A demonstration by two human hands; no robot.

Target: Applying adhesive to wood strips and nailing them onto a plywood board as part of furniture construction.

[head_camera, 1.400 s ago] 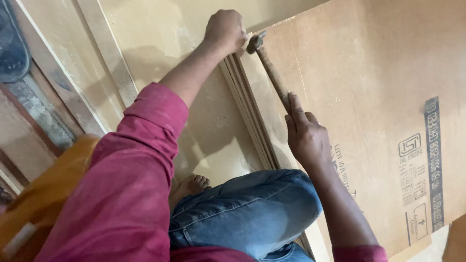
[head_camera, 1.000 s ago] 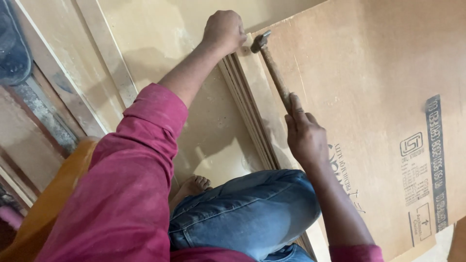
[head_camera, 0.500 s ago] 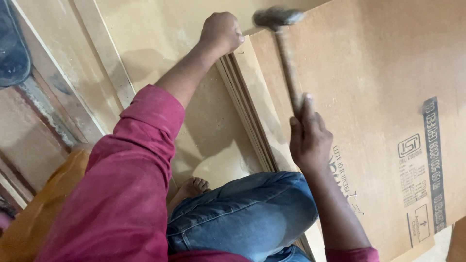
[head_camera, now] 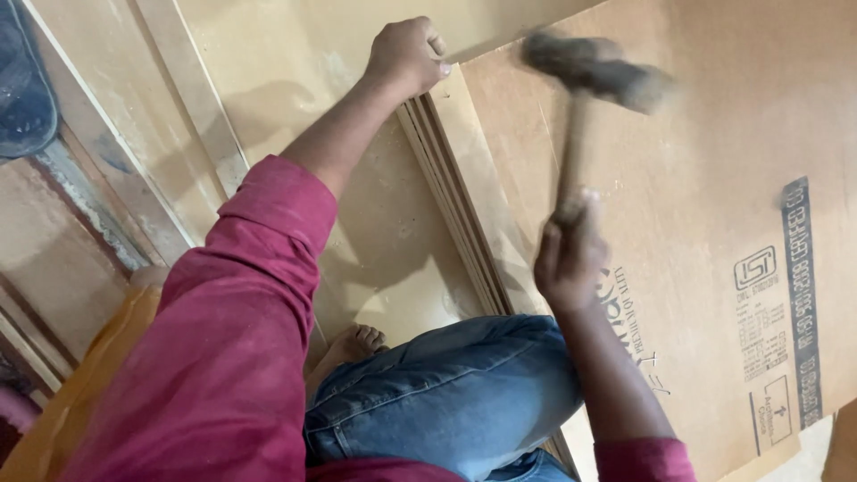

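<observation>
Your right hand [head_camera: 569,259] grips the hammer [head_camera: 585,98] handle, its blurred head raised over the brown board [head_camera: 696,178]. Your left hand [head_camera: 409,54] is closed in a fist at the board's far left corner.

Pale wooden strips [head_camera: 170,116] run diagonally at far left, a dark shoe [head_camera: 22,85] lies at the far-left corner, and a yellow seat [head_camera: 85,393] sits near left.
</observation>
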